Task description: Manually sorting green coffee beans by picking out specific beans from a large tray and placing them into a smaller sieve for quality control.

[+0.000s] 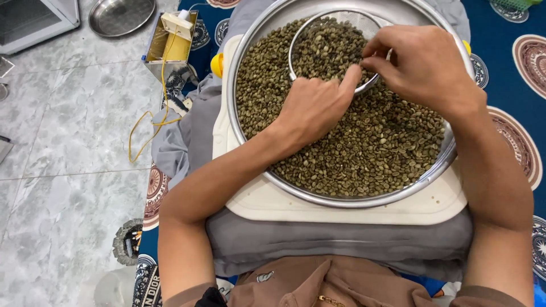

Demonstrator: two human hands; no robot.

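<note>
**Both hands in a tray of green beans**

Far left: grey marble floor tiles [62,142], with the corner of a white appliance [34,20] at the top edge and a round steel dish [121,15] just beside it. Next along, an open yellow-lined box [170,42] with a yellow cord [149,122] trailing down over the tiles. Below that, the edge of a blue patterned mat [506,51] with round medallions, running on behind everything to the far right.

Centre: a grey cloth [341,241] over the lap, a white board [347,207] on top of it, and on the board a large round steel tray [364,200] filled with pale green coffee beans [364,148]. Inside the tray, towards its far side, a smaller steel bowl [318,25], also full of beans and sunk in the heap.

Left hand [315,105]: palm down on the beans in the middle of the tray, fingers curled narrow, thumb up against the near rim of the small bowl. Nothing visibly gripped; fingertips hidden beneath the hand.

Right hand [424,65]: over the right rim of the small bowl, thumb and forefinger pinched close at the bowl's edge, just beside the left thumb. Whether a bean sits in the pinch, cannot tell.
</note>
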